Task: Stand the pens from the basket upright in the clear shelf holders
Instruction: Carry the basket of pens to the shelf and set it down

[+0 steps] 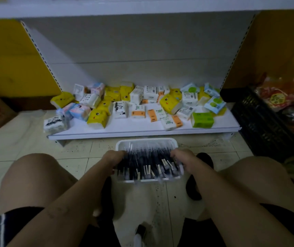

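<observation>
- Two bare knees (34,175) and both forearms fill the bottom of the view; the person crouches over a tiled floor (82,154).
- Between the knees sits a white basket (146,139) packed with dark pens (142,163) lying flat, front to back.
- The left hand (115,160) is at the basket's left side and the right hand (182,160) at its right, fingers curled downward. Whether they pinch pens or hold the rim cannot be told.
- To do this step well, it is probably best to gather a small bundle, all ends facing one way, and lift it free without snagging the other pens.
- Beyond the basket, a low white shelf (142,130) holds scattered tissue packs (98,116). A black crate (260,122) stands to the right.
- No clear holders are in view. The fingertips are hidden among the pens, and the basket's near edge is blurred.
</observation>
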A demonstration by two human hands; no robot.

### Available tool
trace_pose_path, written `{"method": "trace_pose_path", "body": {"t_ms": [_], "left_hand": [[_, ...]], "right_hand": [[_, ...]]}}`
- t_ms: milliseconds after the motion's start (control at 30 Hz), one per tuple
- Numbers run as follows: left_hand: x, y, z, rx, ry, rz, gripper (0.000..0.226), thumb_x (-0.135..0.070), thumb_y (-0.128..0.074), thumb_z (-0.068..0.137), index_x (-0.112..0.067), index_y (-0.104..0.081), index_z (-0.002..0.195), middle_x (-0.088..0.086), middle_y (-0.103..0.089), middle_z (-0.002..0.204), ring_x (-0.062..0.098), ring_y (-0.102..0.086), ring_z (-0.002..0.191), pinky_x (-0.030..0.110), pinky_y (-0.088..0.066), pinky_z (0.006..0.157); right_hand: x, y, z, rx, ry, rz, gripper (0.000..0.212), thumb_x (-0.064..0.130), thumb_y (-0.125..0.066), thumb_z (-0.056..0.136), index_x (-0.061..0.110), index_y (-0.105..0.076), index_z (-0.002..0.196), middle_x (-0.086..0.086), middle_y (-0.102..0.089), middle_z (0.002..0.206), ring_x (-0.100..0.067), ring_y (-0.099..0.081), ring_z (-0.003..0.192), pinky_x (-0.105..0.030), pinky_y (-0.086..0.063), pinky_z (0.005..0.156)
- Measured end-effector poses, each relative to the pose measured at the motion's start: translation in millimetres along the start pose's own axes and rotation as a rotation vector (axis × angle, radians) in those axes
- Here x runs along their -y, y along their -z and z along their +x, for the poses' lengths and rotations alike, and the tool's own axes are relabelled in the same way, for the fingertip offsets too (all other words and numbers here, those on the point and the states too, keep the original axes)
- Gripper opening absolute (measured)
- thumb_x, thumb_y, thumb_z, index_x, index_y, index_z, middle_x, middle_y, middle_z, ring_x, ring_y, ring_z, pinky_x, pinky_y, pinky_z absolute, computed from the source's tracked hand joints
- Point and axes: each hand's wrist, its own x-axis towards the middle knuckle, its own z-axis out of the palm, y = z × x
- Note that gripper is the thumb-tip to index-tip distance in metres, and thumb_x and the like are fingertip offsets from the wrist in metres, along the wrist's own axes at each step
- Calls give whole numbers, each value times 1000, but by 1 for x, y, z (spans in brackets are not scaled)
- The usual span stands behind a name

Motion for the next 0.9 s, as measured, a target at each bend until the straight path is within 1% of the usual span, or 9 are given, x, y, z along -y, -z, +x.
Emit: {"method": "trace_pose_path", "body": {"t_ms": [67, 167, 267, 367, 467, 633, 733, 800, 900], "left_hand": [[4, -6, 11, -23, 29, 12, 28, -30, -60, 91, -3, -53, 89, 12, -59, 86, 28, -59, 83, 40, -52, 81], [10, -14, 35, -7, 73, -32, 26, -28, -60, 92, -6, -51, 82, 9, -59, 82, 22, -57, 74, 32, -47, 65], [22, -23, 72, 26, 142, -76, 28, -30, -61, 91, -3, -58, 96, 13, -64, 94, 28, -61, 86, 37, -51, 74], [34, -30, 116, 34, 213, -86, 35, -32, -58, 93, -2, -59, 109, 17, -64, 106, 31, -60, 96, 41, -51, 85], [46, -42, 163, 67, 257, -103, 36, -33, -57, 95, -3, -57, 113, 15, -62, 107, 27, -56, 96, 38, -48, 83], [61, -60, 238, 85, 313, -106, 39, -28, -63, 92, -2, -58, 120, 14, -62, 113, 25, -55, 95, 34, -44, 79], [66, -70, 273, 128, 327, -89, 38, -25, -59, 94, -3, -57, 124, 11, -61, 111, 22, -55, 95, 28, -44, 75], [65, -73, 288, 139, 335, -83, 37, -25, -58, 95, -3, -57, 124, 12, -62, 112, 22, -56, 93, 24, -43, 66], [67, -73, 306, 108, 350, -68, 40, -30, -60, 92, -1, -60, 120, 16, -65, 111, 28, -61, 97, 32, -49, 75]], "right_hand": [[-6, -2, 14, 7, -10, -34, 6, 11, -55, 85, 10, -54, 79, -6, -51, 75, -19, -47, 67, -27, -38, 59], [-11, -10, 45, 16, -32, -87, 5, 11, -53, 85, 8, -56, 83, -8, -54, 77, -20, -50, 67, -26, -40, 60], [-16, -25, 86, 27, -60, -156, 8, 13, -52, 88, 7, -57, 87, -8, -57, 80, -20, -53, 69, -28, -45, 65], [-22, -44, 129, 47, -146, -183, 17, 19, -55, 87, 7, -61, 95, -14, -68, 95, -25, -66, 82, -34, -54, 74], [-29, -62, 172, 28, -239, -153, 22, 22, -58, 86, 5, -65, 99, -15, -69, 92, -27, -67, 82, -30, -48, 65], [-44, -82, 250, 45, -330, -93, 25, 18, -62, 88, 1, -64, 105, -16, -67, 93, -28, -65, 79, -28, -47, 60], [-47, -90, 282, 43, -382, -81, 20, 16, -61, 88, 2, -64, 101, -17, -66, 99, -32, -65, 91, -36, -52, 74], [-47, -91, 296, 45, -392, -68, 12, 14, -61, 85, 4, -63, 91, -16, -64, 95, -32, -63, 88, -39, -52, 75], [-47, -87, 310, 48, -416, -34, 8, 12, -62, 83, 5, -60, 80, -15, -60, 88, -30, -60, 82, -37, -47, 72]]}}
